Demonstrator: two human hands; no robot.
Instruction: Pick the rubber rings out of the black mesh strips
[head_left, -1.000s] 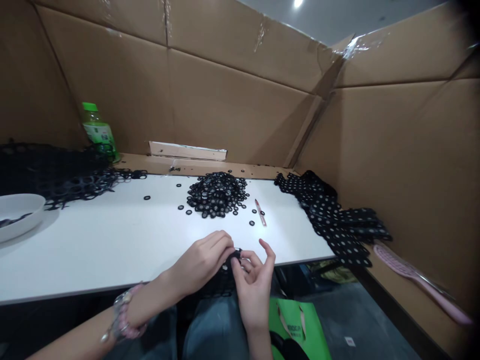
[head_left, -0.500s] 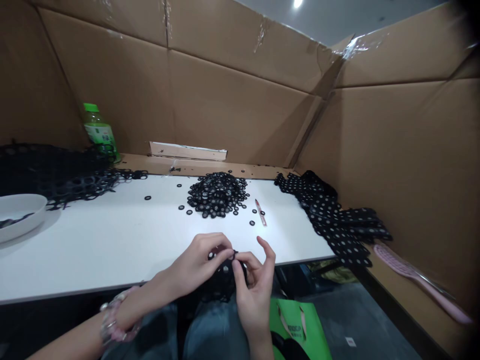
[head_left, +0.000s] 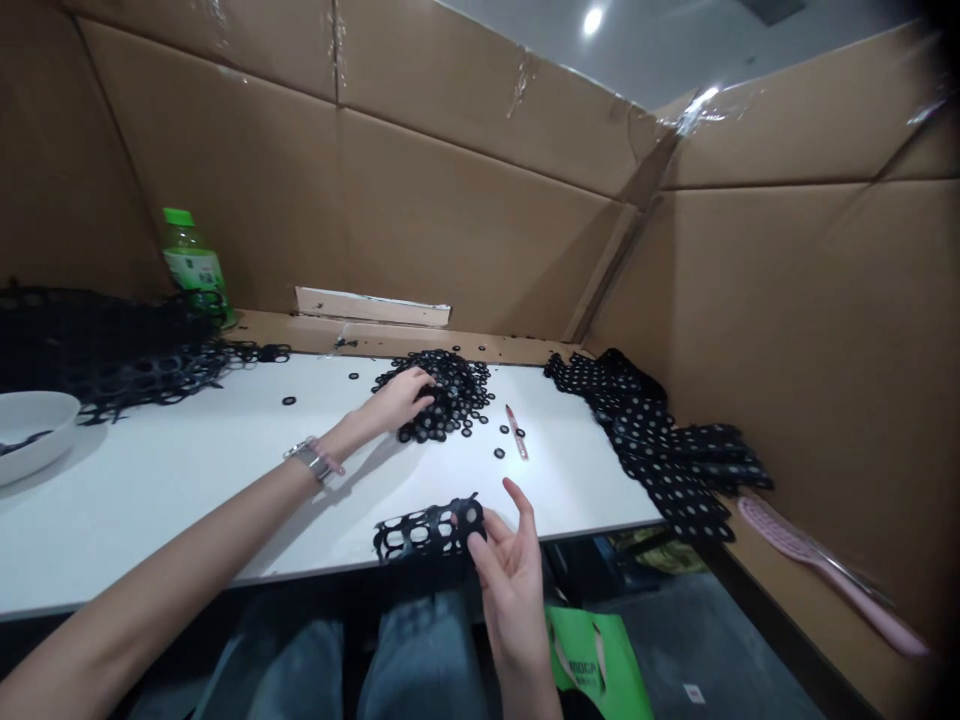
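Note:
My left hand (head_left: 397, 402) reaches over the left side of a pile of small black rings (head_left: 450, 395) on the white table. Its fingers are bent together at the rings; whether one is between the fingertips is too small to tell. My right hand (head_left: 510, 570), near the table's front edge, pinches the right end of a black openwork strip (head_left: 424, 530) between thumb and fingers, with one finger raised. The strip's large holes show the white table, and a round piece sits at the pinched end.
Black netting (head_left: 97, 345) and a white bowl (head_left: 37, 440) lie at the left, by a green bottle (head_left: 196, 270). A pink pen-like tool (head_left: 517, 433) and loose rings lie right of the pile. Dotted black fabric (head_left: 645, 430), a pink brush (head_left: 832, 570) and cardboard walls (head_left: 480, 200) stand around.
My left hand has left the strip and moved forward to the ring pile. My right hand still holds the strip, which now stretches out leftward over the table edge.

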